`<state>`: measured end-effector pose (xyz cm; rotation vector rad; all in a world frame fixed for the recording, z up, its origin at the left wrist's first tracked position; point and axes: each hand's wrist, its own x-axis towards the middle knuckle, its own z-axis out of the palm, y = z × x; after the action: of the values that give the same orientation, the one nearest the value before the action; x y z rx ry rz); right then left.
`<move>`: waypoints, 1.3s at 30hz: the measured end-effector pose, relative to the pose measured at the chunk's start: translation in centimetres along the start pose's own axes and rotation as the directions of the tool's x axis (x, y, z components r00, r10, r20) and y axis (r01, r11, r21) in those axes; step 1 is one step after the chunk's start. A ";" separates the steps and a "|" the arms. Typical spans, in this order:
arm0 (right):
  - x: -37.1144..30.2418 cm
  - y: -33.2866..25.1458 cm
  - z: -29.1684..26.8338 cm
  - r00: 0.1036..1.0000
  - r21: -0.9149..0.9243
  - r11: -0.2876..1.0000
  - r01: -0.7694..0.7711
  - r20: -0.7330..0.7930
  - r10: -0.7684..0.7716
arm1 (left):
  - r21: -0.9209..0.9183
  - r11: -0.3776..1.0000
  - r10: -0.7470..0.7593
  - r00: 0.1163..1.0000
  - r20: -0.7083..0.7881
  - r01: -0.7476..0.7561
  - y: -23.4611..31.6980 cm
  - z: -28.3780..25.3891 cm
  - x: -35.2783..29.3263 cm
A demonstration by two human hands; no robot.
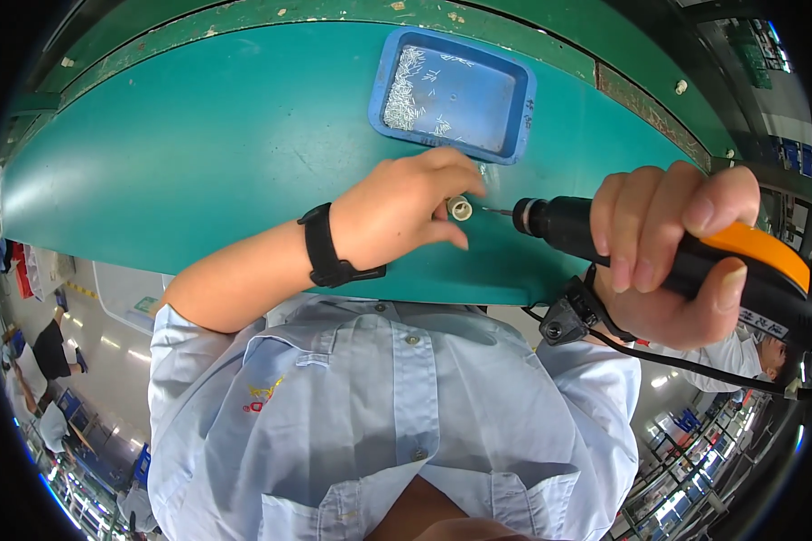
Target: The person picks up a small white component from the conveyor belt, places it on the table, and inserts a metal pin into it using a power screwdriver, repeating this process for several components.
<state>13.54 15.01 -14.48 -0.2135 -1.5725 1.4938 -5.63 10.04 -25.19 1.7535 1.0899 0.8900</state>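
My right hand (pixel 663 243) is wrapped round a black and orange electric screwdriver (pixel 568 224), held level with its bit pointing left. Just left of the bit's tip is a small cream hollow cylindrical part (pixel 460 208), its open end facing the bit. The curled fingers of my left hand (pixel 415 203) hold this part over the green tabletop. A narrow gap seems to lie between the bit and the part. Beyond my left hand sits a blue tray (pixel 523 108) with many small silvery screws (pixel 406 95) heaped along its left side.
The green table (pixel 198 135) has a raised, chipped green edge (pixel 271 20) at the back. A black cable (pixel 686 365) runs from near my right wrist toward the right. A black device (pixel 568 316) is strapped at that wrist. Other people are in the background on both sides.
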 end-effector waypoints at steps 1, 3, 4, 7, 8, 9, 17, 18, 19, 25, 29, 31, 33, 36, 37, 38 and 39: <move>-0.1 0.0 0.1 1.000 0.001 1.000 -0.004 -0.001 0.004 | 0.028 0.999 0.045 0.998 0.043 -0.046 -0.5 0.3 -0.2; -0.2 0.4 0.7 0.999 -0.032 0.999 -0.028 -0.044 0.026 | -0.044 0.997 -0.054 0.995 0.086 0.058 -1.1 0.4 0.0; -0.3 0.6 1.0 0.997 -0.049 0.998 -0.039 -0.067 0.036 | -0.108 0.981 -0.146 0.980 0.135 0.161 -1.3 0.4 0.1; -0.3 1.2 1.6 0.987 -0.131 0.987 -0.095 -0.142 0.076 | -0.193 0.945 -0.230 0.957 0.177 0.263 -1.7 0.7 0.3; -0.3 1.5 1.9 0.980 -0.166 0.978 -0.124 -0.173 0.095 | -0.219 0.940 -0.232 0.960 0.157 0.263 -1.9 0.9 0.2; -0.2 1.8 2.1 0.981 -0.163 0.979 -0.125 -0.171 0.096 | -0.245 0.934 -0.234 0.963 0.136 0.262 -1.9 1.0 0.1; 0.0 3.2 2.5 0.971 -0.220 0.959 -0.177 -0.200 0.134 | -0.229 0.943 -0.226 0.970 0.090 0.241 -2.0 0.9 0.2; -0.1 3.2 2.5 0.970 -0.219 0.959 -0.181 -0.202 0.137 | -0.230 0.943 -0.226 0.970 0.088 0.241 -2.0 0.9 0.2; -0.2 3.1 2.5 0.969 -0.218 0.958 -0.186 -0.203 0.142 | -0.232 0.938 -0.239 0.965 0.109 0.259 -1.8 0.8 0.2; -0.2 2.7 2.7 0.970 -0.218 0.958 -0.184 -0.195 0.142 | -0.177 0.951 -0.231 0.963 0.141 0.254 -1.4 0.5 0.3; 0.0 2.6 2.8 0.966 -0.161 0.969 -0.189 -0.208 0.154 | -0.182 0.952 -0.221 0.965 0.140 0.244 -1.4 0.6 0.3; -0.1 2.7 2.8 0.965 -0.179 0.963 -0.201 -0.206 0.163 | -0.179 0.955 -0.214 0.968 0.131 0.235 -1.5 0.7 0.3; -0.1 2.8 2.8 0.964 -0.189 0.960 -0.208 -0.203 0.170 | -0.171 0.961 -0.199 0.973 0.113 0.216 -1.5 0.8 0.2; 0.0 3.0 2.9 0.967 -0.165 0.966 -0.200 -0.192 0.167 | -0.144 0.964 -0.207 0.970 0.126 0.225 -1.3 0.7 0.3; 0.1 3.0 2.9 0.967 -0.166 0.966 -0.200 -0.191 0.168 | -0.130 0.965 -0.211 0.969 0.132 0.228 -1.3 0.6 0.3; 0.1 3.2 2.9 0.968 -0.171 0.964 -0.202 -0.183 0.170 | -0.131 0.965 -0.211 0.969 0.131 0.228 -1.2 0.6 0.3; 0.1 3.3 2.8 0.969 -0.177 0.963 -0.203 -0.176 0.172 | -0.134 0.963 -0.218 0.968 0.127 0.235 -1.2 0.6 0.3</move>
<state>10.04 13.89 -16.81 -0.5954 -1.6025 1.4264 -5.38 10.46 -26.43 1.5028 1.0968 0.7048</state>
